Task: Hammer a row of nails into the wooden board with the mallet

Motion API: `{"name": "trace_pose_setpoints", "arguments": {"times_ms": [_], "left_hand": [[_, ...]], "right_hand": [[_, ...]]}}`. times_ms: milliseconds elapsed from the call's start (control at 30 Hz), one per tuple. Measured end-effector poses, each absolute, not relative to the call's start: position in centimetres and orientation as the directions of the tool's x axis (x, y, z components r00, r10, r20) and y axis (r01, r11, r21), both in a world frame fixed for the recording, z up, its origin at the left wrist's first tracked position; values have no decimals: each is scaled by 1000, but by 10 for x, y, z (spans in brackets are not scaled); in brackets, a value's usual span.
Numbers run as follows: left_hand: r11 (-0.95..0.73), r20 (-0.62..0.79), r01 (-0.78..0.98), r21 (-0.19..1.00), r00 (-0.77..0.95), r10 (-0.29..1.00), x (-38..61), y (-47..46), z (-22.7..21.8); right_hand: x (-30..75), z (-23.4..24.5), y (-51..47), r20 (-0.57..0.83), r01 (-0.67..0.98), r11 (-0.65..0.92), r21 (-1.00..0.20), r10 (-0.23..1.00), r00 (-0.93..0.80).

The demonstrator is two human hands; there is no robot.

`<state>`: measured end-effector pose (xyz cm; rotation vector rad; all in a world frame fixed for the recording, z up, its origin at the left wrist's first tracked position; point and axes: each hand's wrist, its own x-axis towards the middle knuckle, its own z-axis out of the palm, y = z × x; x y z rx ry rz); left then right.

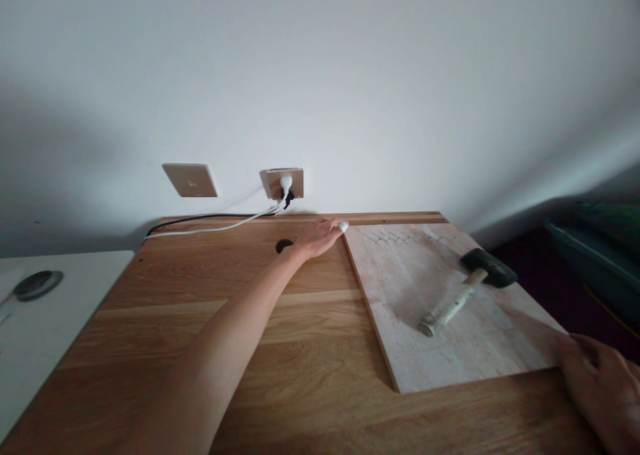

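A pale square tile (480, 352) lies flat on the right half of a wooden desk (240, 328). On the tile rests a mallet (467, 290) with a black head and a light wooden handle. My left hand (317, 237) reaches across the desk, its fingers stretched out together and the fingertips touching the tile's far left corner. At the tile's near right corner sits my right hand (600, 383), with its fingers curled on that corner.
The desk stands against a white wall with a blank plate (190, 180) and a socket (285, 183) holding plugs; white and black cables (215, 228) run along the desk's back edge. A cable hole (284, 246) sits beside my left hand. A white table (45, 335) adjoins on the left.
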<state>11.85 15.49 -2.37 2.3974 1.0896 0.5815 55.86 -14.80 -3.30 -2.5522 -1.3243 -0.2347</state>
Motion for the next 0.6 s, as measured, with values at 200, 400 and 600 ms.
{"name": "trace_pose_setpoints", "arguments": {"times_ms": [200, 400, 600], "left_hand": [[-586, 206, 615, 528, 577, 791, 107, 143, -10], [-674, 230, 663, 325, 636, 736, 59, 122, 2], [-593, 105, 800, 89, 584, 805, 2, 99, 22]], "right_hand": [[538, -6, -147, 187, 681, -649, -339, 663, 725], [541, -26, -164, 160, 657, -606, -449, 669, 726], [489, -20, -168, 70, 668, -644, -373, 698, 713]]}}
